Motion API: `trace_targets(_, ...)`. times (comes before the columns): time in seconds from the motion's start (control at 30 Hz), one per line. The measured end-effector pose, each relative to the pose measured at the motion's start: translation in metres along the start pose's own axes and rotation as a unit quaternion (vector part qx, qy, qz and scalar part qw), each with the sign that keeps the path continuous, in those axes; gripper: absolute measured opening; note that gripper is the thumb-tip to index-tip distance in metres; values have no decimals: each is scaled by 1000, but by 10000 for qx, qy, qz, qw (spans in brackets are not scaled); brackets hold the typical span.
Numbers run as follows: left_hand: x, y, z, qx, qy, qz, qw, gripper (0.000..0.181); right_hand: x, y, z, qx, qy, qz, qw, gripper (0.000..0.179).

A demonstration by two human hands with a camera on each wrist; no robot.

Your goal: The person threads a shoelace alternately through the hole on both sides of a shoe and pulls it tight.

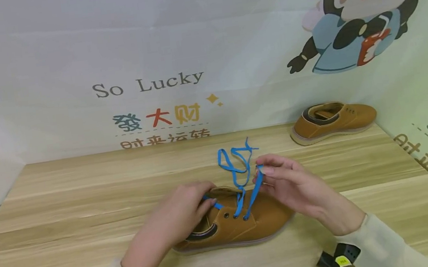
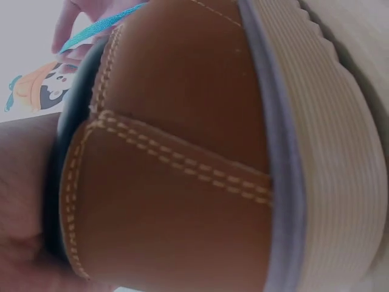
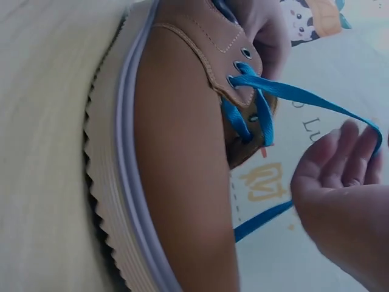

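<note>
A brown leather shoe (image 1: 266,223) rests on the table, toe to the right, with a blue shoelace (image 1: 254,196) partly threaded through its eyelets. My left hand (image 1: 179,210) grips the shoe at its opening, thumb and fingers by the tongue, where a stretch of the lace passes. In the left wrist view the stitched heel (image 2: 176,213) fills the picture. Above the toe, my right hand (image 1: 293,181) pinches the lace and holds it taut from an eyelet, as the right wrist view also shows with the lace (image 3: 304,97). The loose lace lies looped behind the shoe.
A second brown shoe (image 1: 342,123), with no lace in its visible eyelets, stands at the table's back right corner. A printed white backdrop (image 1: 146,47) rises behind the wooden table (image 1: 83,191) and along its sides. Small black devices (image 1: 338,259) sit at both wrists.
</note>
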State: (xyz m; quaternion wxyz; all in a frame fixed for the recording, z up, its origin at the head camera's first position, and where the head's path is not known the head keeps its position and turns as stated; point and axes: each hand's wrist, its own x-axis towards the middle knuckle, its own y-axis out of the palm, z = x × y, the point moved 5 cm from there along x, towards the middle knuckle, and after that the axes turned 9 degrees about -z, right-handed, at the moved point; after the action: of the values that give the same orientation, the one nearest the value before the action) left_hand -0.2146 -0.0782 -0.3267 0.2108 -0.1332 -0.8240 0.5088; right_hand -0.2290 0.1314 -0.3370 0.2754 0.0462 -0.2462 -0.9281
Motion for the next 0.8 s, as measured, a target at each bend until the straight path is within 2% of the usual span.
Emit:
trace_targets(0.13, -1, 1, 1, -5, -101, 80, 9999, 13, -1, 1, 11, 68, -555, 218, 9982, 34)
trace_targets(0.27, -1, 1, 2, 49, -157, 105, 9998, 10, -3, -3, 25, -230, -1035, -81, 9943, 37)
trace_targets(0.37, -1, 0, 2, 99, -161, 92, 9998, 7, -6, -8, 38, -238, -1361, -329, 9899, 39)
trace_targets(0.57, -2, 0, 1, 158, -90, -14, 9998, 9, -15, -18, 67, 333, -2065, -575, 9762, 39)
trace_targets(0.7, -2, 1, 0, 100, -63, -140, 9998, 16, -21, -27, 84, 563, -2338, -915, 9663, 34)
trace_targets(0.8, 1, 2, -2, 51, 105, -296, 9995, 21, -25, -34, 95, 727, -2495, -1185, 9584, 32)
